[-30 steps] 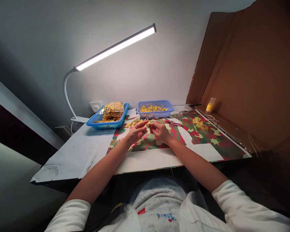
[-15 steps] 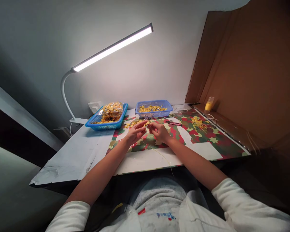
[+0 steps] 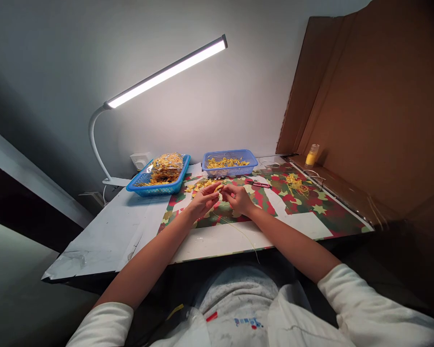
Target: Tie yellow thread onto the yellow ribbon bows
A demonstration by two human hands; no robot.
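Observation:
My left hand (image 3: 204, 199) pinches a small yellow ribbon-like piece (image 3: 218, 188) between thumb and fingers. Close against it from the right, my right hand (image 3: 237, 198) is closed with thumb and index finger together at the same piece; whether it also grips the thread is too small to see. A thin yellow thread (image 3: 238, 229) runs from below the hands across the table and over its front edge. Just behind my left hand lies a loose pile of yellow pieces (image 3: 198, 185). Small pink-handled snips (image 3: 261, 184) rest to the right, behind my right hand.
A blue basket (image 3: 158, 189) with yellow pieces and a plastic bag stands back left. Behind the hands is a periwinkle basket (image 3: 231, 171) of yellow pieces. Yellow scraps (image 3: 296, 185) lie at right, near a yellow-filled bottle (image 3: 312, 154). A lamp (image 3: 166, 72) hangs overhead; cardboard (image 3: 376, 96) walls the right.
The yellow piece between my fingers has turned and sits slightly lower. My fingertips have shifted a little; the rest of the table is unchanged apart from a slight camera movement.

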